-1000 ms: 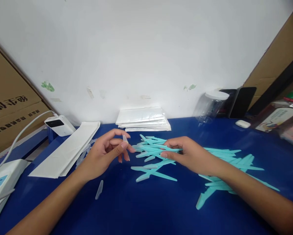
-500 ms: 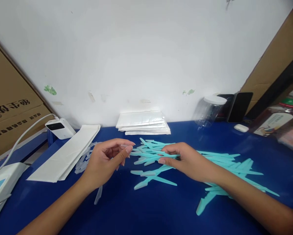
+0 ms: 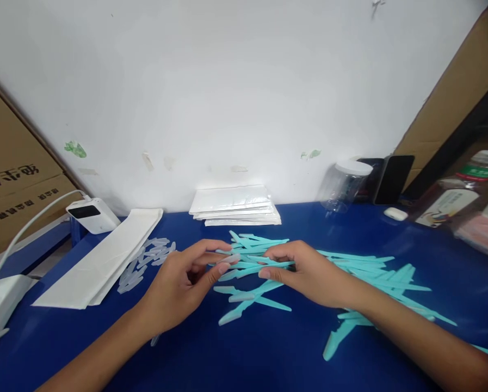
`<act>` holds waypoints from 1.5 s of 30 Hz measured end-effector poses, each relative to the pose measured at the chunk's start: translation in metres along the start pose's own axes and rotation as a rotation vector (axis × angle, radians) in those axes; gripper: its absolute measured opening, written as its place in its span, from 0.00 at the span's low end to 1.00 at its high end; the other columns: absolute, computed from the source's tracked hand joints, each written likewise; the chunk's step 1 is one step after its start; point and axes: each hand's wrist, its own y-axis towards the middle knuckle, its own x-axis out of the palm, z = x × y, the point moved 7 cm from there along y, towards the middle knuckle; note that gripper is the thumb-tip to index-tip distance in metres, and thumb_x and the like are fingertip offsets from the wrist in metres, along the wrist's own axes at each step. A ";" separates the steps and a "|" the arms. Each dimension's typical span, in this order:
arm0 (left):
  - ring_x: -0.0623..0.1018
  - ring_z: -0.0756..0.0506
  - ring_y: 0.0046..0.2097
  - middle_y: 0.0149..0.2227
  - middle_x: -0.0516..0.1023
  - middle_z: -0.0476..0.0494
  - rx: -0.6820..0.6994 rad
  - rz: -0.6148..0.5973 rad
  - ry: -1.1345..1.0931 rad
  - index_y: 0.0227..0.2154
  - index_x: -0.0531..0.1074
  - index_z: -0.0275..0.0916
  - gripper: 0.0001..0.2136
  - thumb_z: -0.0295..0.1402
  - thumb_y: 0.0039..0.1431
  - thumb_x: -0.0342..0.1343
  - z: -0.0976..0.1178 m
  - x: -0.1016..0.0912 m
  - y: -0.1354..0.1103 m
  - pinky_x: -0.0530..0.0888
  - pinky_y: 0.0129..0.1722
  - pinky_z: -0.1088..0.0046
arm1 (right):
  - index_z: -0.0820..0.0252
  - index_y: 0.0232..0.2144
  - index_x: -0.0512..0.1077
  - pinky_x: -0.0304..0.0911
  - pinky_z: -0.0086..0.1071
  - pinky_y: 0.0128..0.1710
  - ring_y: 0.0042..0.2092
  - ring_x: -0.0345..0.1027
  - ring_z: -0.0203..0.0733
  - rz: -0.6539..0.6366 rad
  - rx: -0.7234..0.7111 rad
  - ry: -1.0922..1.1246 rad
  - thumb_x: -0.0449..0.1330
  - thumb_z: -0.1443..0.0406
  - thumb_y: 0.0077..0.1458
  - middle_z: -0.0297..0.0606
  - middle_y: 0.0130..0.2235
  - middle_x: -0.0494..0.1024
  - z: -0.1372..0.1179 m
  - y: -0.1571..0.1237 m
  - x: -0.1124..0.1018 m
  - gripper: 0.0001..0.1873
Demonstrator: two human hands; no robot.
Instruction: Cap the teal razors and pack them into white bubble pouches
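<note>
Between the thumb and forefinger of my left hand [image 3: 178,288] is a translucent blade cap [image 3: 229,258]. My right hand [image 3: 309,272] is closed on the handle of a turquoise eyebrow razor [image 3: 255,268]; the blade end points left, close to the cap. Whether cap and razor touch I cannot tell. Around and behind my right fingers lies a group of turquoise razors [image 3: 264,301], several with clear caps on their ends. More razors [image 3: 390,280] are heaped beyond my right wrist. Loose clear caps [image 3: 133,277] form a small pile left of my left hand.
White flat sleeves [image 3: 100,256] lie at the left, and a stack of white packets [image 3: 231,201] sits by the wall. A white power bank [image 3: 93,215] with a cable is back left. A clear jar [image 3: 344,188], phones [image 3: 394,179] and a bottle [image 3: 451,201] stand back right.
My left hand has moved right with the cap, nearer to the razor in my right hand. My right hand has hardly moved. The view has shifted slightly.
</note>
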 end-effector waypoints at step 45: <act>0.79 0.45 0.39 0.37 0.87 0.49 0.390 0.032 -0.052 0.48 0.86 0.53 0.12 0.28 0.66 0.68 0.032 0.024 -0.004 0.77 0.42 0.65 | 0.57 0.30 0.71 0.49 0.31 0.29 0.32 0.51 0.35 -0.104 0.004 0.129 0.66 0.57 0.67 0.27 0.28 0.61 -0.023 -0.010 0.037 0.15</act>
